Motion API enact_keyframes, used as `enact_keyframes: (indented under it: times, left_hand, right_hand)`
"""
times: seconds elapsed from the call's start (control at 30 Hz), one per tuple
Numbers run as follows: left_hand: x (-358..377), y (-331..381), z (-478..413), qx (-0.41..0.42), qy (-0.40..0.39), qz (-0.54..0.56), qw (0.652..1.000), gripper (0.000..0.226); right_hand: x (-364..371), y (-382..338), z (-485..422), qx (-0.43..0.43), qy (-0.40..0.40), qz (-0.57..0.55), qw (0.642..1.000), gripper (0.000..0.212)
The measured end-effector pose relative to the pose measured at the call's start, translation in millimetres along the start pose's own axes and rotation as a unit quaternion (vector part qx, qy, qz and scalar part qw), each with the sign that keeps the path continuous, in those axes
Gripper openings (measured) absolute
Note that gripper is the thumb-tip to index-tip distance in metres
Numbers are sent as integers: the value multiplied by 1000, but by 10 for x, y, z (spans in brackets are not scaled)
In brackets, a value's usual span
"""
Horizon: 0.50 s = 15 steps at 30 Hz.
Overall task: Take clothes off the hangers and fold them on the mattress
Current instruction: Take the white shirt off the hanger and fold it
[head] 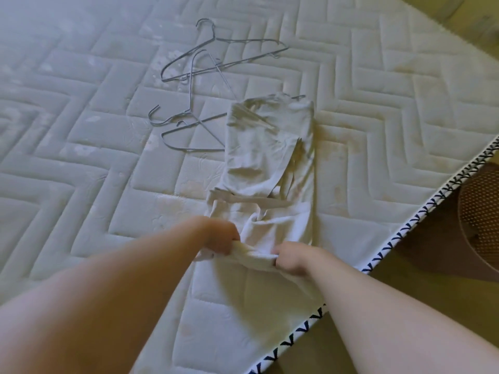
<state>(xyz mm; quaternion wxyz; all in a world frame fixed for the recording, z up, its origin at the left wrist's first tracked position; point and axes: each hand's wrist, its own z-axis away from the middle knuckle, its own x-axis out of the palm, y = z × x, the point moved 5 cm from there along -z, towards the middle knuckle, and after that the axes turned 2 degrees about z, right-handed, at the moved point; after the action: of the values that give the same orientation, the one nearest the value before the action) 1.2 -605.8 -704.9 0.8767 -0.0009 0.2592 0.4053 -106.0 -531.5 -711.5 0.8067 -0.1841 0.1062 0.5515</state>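
On the mattress (108,163), both hands — left hand (220,236), right hand (291,257) — grip the garment (264,163); lengthwise away.

Mattress (81,163) with wire hangers (216,66), pale garment (264,147)

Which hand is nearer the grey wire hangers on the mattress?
Left. The left hand grips the white garment on the near side of the grey wire hangers; the right hand grips it further right, toward the mattress edge.

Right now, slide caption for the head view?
On the mattress, left hand and right hand grip a garment by its near end; wire hangers beyond.
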Motion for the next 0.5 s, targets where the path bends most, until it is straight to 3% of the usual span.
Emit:
enact_keyframes:
  times: [0.07, 0.13, 0.23, 0.33, 0.43, 0.5]
  left_hand:
    - [90, -15, 191, -18, -76, 44, 996, 34]
    - [109, -67, 382, -43, -122, 142, 981, 34]
    - [-136, -117, 590, -49, -104, 277, 954, 34]
    - [-625, -171, 673, -37, 17, 279, 959, 33]
    - [-1100, -215, 606, -28, 136, 248, 959, 31]
    - [-1371, -214, 470, -28, 203, 245, 948, 30]
  right_hand:
    - [121, 45, 200, 10, -117, -60, 991, 13]
    - [148, 95, 398, 32, -209, -160, 964, 21]
    - [-92, 205, 548, 38, -212, -175, 961, 35]
    - [-539, 297, 641, 19, -99, -210, 972, 29]
    - [-1038, 424, 652, -10, 93, -205, 974, 6]
    - [-1329, 555, 562, -7, 192, -177, 965, 9]
